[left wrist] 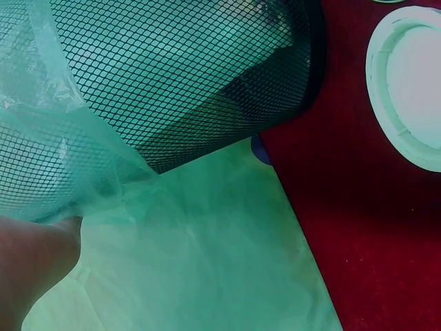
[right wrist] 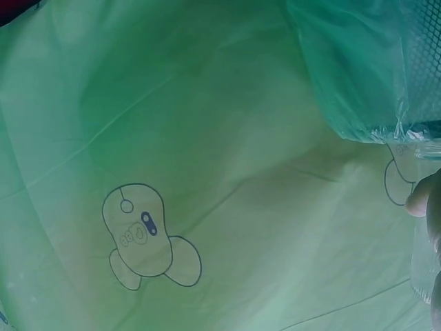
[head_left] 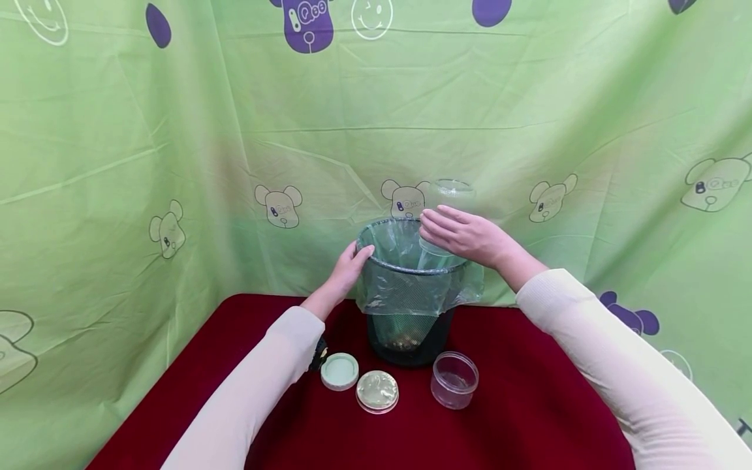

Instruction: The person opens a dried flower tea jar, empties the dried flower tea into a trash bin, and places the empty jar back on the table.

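A black mesh trash bin [head_left: 443, 329] stands on the table, lined with a thin, see-through green bag [head_left: 393, 294] folded over its rim. My left hand [head_left: 349, 266] grips the rim at the left, thumb over the top. In the left wrist view part of this hand [left wrist: 41, 258] shows beneath the bag's hanging edge. Over the right side of the bin's mouth, my right hand [head_left: 461, 234] holds a clear jar [head_left: 451, 194] upside down, its lower end at the opening. Small pale bits [head_left: 402, 343] show through the mesh at the bin's bottom.
In front of the bin lie a pale round lid [head_left: 339, 372] and a silvery round lid [head_left: 377, 390]. A short clear tub [head_left: 454, 382] stands to their right. Dark red cloth [head_left: 499, 418] covers the table; a green printed curtain [head_left: 329, 150] hangs close behind.
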`<state>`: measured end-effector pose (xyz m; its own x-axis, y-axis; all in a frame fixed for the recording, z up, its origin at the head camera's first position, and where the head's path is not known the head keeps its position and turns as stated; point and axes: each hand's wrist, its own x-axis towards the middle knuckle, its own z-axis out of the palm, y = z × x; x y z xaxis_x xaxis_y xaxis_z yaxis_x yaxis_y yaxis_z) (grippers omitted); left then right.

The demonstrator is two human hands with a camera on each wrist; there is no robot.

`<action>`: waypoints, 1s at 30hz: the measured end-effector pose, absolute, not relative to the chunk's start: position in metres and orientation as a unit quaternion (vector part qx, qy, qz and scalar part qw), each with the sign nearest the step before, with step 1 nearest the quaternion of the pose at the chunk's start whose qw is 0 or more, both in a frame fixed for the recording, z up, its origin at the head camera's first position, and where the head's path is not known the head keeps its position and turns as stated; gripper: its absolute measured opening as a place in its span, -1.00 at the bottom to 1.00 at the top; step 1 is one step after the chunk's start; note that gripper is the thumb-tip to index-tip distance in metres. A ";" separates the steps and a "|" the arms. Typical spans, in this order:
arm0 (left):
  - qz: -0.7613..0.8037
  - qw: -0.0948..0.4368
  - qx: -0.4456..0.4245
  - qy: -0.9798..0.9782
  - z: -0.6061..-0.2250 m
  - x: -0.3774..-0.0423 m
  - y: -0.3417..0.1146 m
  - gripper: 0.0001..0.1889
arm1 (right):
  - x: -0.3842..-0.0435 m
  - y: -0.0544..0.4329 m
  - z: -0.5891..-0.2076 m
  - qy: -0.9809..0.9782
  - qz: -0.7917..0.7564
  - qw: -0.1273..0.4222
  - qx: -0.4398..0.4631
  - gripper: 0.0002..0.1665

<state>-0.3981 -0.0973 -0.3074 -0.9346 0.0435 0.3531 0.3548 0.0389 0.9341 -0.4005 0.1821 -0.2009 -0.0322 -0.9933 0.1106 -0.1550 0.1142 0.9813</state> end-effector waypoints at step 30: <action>-0.674 0.107 -0.142 -0.717 -0.307 -0.398 -0.098 -0.43 | -0.404 0.182 -0.209 -0.586 -0.357 0.513 0.516 -0.45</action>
